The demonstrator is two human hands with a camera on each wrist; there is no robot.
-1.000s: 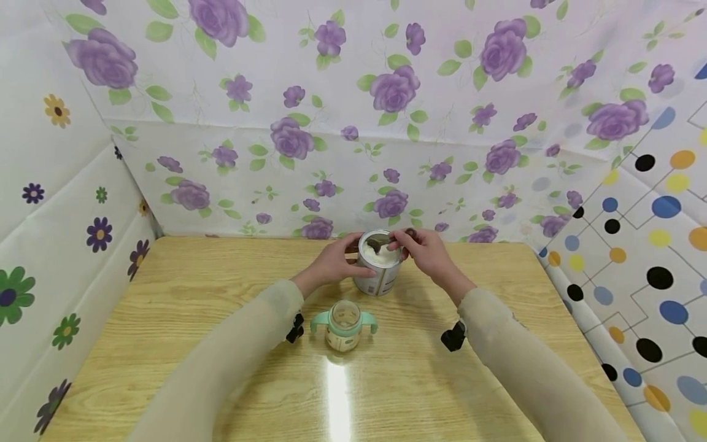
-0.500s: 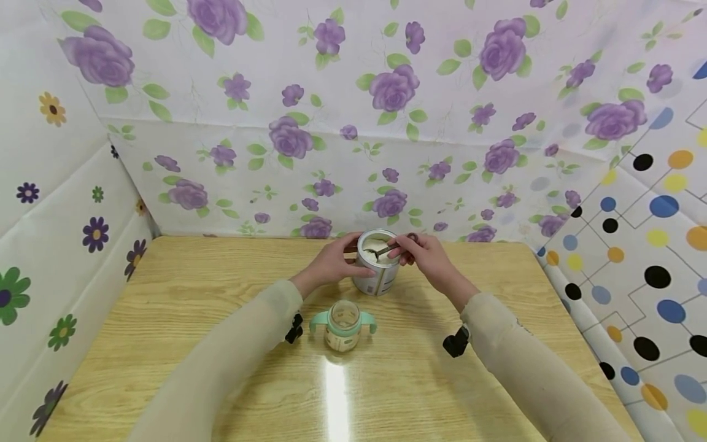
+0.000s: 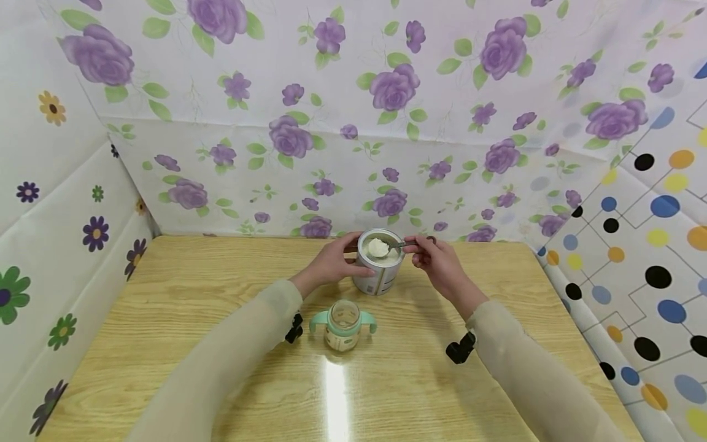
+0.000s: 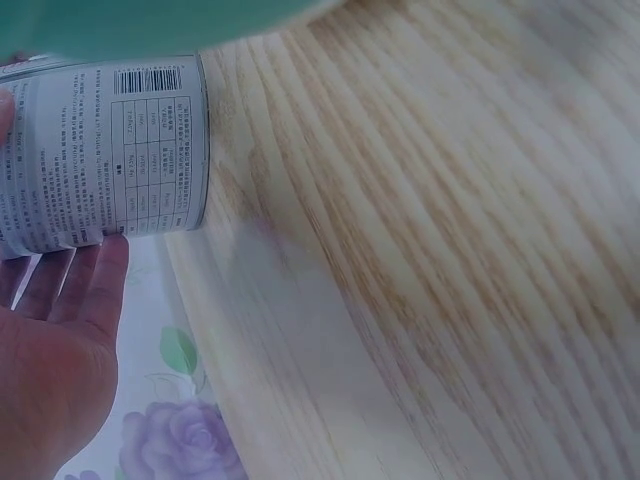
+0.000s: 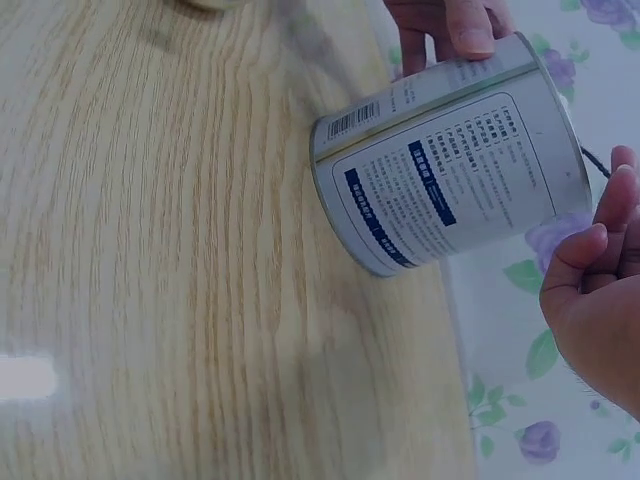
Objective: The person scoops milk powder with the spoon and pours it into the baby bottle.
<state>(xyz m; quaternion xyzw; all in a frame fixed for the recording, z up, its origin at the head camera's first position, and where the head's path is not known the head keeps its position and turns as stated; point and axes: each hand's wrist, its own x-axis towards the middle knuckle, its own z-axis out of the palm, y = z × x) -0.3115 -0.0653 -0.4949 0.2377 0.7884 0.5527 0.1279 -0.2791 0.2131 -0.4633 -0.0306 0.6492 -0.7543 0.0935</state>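
Note:
A round white can [image 3: 378,281] of pale powder stands near the table's back edge, its top off. My left hand [image 3: 329,263] grips it from the left, thumb at the front and fingers around the far side; the left wrist view shows those fingers [image 4: 95,285] against the printed wall. In my right hand [image 3: 438,263] is a spoon [image 3: 396,245], pinched by its dark handle. A heaped mound of powder [image 3: 378,248] sits on the spoon's bowl, at the can's mouth. Nearer me stands a baby bottle [image 3: 343,328] with mint-green handles and an uncovered neck.
The wooden table [image 3: 182,294] meets a flowered cloth [image 3: 232,166] just behind the can. Patterned cloths also rise at the left and right sides. The bottle stands between my forearms, close to the left wrist's black camera [image 3: 294,328].
The spoon has come up out of the powder with a heap on it. My right hand has shifted a little to the right; the left hand, can and bottle have stayed put.

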